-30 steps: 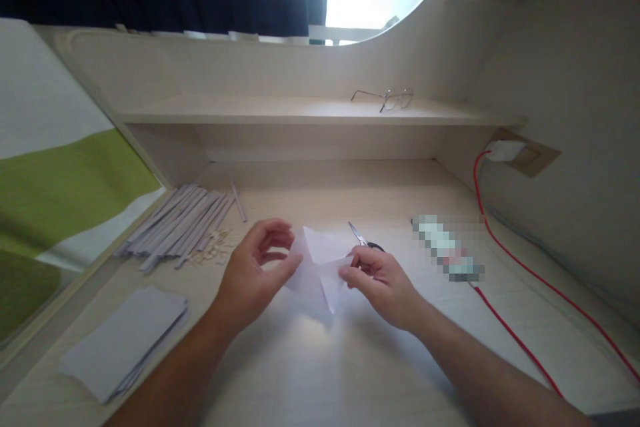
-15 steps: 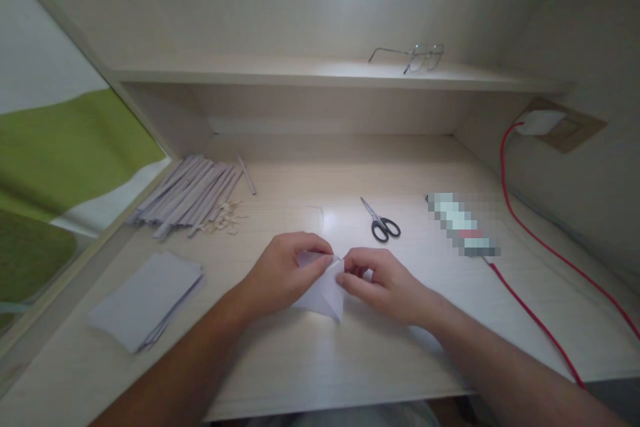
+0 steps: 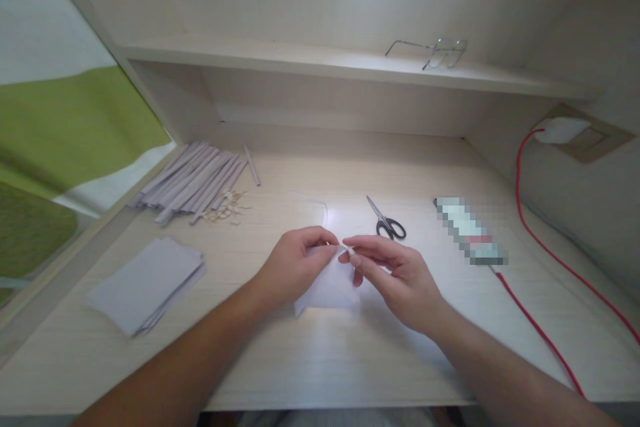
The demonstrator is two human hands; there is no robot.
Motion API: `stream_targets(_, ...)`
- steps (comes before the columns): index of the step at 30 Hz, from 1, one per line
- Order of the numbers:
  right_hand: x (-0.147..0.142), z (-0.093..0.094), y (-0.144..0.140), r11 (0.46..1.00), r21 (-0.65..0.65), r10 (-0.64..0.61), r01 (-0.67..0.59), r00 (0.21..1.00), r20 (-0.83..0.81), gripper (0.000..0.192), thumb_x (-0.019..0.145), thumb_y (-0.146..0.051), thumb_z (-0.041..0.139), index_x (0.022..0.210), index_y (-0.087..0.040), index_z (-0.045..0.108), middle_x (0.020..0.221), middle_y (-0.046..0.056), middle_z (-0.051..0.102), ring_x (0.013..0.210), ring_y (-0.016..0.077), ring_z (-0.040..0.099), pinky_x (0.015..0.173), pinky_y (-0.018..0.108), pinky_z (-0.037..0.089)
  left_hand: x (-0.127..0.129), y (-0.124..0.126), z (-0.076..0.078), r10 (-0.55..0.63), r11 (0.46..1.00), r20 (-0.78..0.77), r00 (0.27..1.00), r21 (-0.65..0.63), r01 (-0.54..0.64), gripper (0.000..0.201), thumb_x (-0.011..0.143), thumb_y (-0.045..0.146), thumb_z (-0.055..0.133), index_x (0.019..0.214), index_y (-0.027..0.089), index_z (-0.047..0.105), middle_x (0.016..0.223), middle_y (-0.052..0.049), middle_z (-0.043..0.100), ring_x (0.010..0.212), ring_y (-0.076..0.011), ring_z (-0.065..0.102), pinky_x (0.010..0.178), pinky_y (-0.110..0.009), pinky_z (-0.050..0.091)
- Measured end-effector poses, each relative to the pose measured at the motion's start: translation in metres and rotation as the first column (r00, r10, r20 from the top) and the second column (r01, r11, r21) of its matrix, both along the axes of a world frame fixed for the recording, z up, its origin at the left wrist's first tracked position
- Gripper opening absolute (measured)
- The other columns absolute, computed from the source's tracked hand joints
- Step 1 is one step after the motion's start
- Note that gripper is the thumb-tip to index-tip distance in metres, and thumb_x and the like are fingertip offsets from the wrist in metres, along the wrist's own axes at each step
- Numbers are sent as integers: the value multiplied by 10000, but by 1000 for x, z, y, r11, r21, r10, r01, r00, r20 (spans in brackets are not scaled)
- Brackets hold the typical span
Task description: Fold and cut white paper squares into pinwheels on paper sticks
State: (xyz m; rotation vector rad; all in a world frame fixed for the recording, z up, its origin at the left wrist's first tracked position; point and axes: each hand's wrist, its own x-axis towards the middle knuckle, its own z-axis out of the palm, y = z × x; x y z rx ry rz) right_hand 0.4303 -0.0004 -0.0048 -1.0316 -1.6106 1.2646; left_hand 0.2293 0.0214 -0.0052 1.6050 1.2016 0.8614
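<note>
A small white sheet of paper [image 3: 327, 290] lies on the pale wooden desk [image 3: 320, 360] between my hands. My left hand [image 3: 293, 267] pinches its upper corner with thumb and fingers. My right hand [image 3: 395, 273] meets it at the same corner, fingertips pressed on the paper's tip. The rest of the sheet hangs down below my fingers, partly hidden by both hands.
Scissors [image 3: 386, 220] lie just beyond my right hand. A bundle of rolled paper sticks [image 3: 193, 180] and small scraps sit at the back left, a stack of paper sheets [image 3: 147, 283] at the front left. A red cable [image 3: 535, 320] runs along the right. Glasses [image 3: 433, 53] rest on the shelf.
The paper, held open and higher a second ago, has been brought down and folded together; my hands have closed in on one corner. The view has tilted downward.
</note>
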Motion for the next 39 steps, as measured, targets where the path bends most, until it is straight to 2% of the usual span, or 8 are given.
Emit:
stream_targets(3, 3, 0, 4, 998, -70, -8, 6, 999, -32, 123, 957, -321, 692, 1010, -215, 724, 837, 30, 757, 689, 156, 675, 694, 316, 512, 0, 0, 2, 3, 1000, 27, 1000, -28, -2, 140, 876, 235, 632, 849, 165, 749, 834, -21, 738, 799, -165, 639, 722, -270, 448)
stream_targets(5, 4, 0, 6, 994, -112, -3, -4, 998, -67, 112, 952, -315, 692, 991, -212, 715, 791, 16, 733, 714, 154, 665, 697, 301, 502, 0, 0, 2, 5, 998, 72, 997, -70, 1, 130, 868, 255, 650, 838, 162, 735, 791, -12, 712, 742, -151, 612, 668, -258, 431)
stream_targets(8, 4, -1, 10, 994, -112, -26, 19, 998, -61, 98, 899, -293, 743, 943, -205, 743, 834, 15, 705, 764, 143, 635, 699, 278, 492, 0, 0, -1, 8, 992, 158, 987, -126, 12, 130, 853, 284, 683, 830, 160, 715, 736, 7, 666, 676, -129, 570, 616, -242, 407)
stream_targets(14, 0, 0, 11, 968, -250, -67, 20, 981, -180, 156, 827, -317, 800, 890, -195, 725, 729, -2, 688, 677, 131, 615, 639, 264, 506, 1, 0, -3, -2, 982, 263, 965, -183, 52, 136, 846, 295, 722, 823, 162, 711, 733, 15, 665, 662, -110, 562, 612, -227, 407)
stream_targets(19, 0, 3, 10, 969, -240, -104, 60, 979, -174, 154, 803, -299, 815, 856, -191, 719, 697, -5, 696, 658, 119, 613, 624, 246, 490, 0, -2, 1, -22, 980, 286, 958, -182, 77, 139, 857, 303, 726, 860, 166, 747, 790, -8, 717, 703, -123, 600, 643, -234, 434)
stream_targets(25, 0, 2, 9, 969, -222, -154, 107, 966, -206, 156, 807, -284, 813, 837, -187, 694, 748, 27, 760, 698, 145, 683, 667, 275, 545, -1, -3, 2, -9, 989, 285, 959, -138, 50, 110, 863, 271, 716, 836, 166, 738, 780, 0, 707, 717, -121, 596, 667, -234, 437)
stream_targets(31, -2, 1, 7, 970, -229, -132, 82, 967, -216, 166, 812, -303, 827, 840, -192, 707, 742, 14, 750, 707, 148, 701, 679, 279, 564, -1, -3, 4, -17, 985, 300, 954, -161, 69, 138, 851, 286, 723, 804, 157, 708, 743, 4, 675, 667, -117, 573, 619, -230, 427)
stream_targets(39, 0, 1, 6, 964, -256, -128, 67, 965, -228, 162, 802, -297, 841, 843, -195, 722, 795, 33, 794, 740, 155, 739, 675, 264, 571, -3, -4, 0, -48, 983, 321, 946, -153, 102, 130, 865, 284, 734, 844, 156, 728, 779, -8, 697, 695, -118, 591, 630, -222, 432)
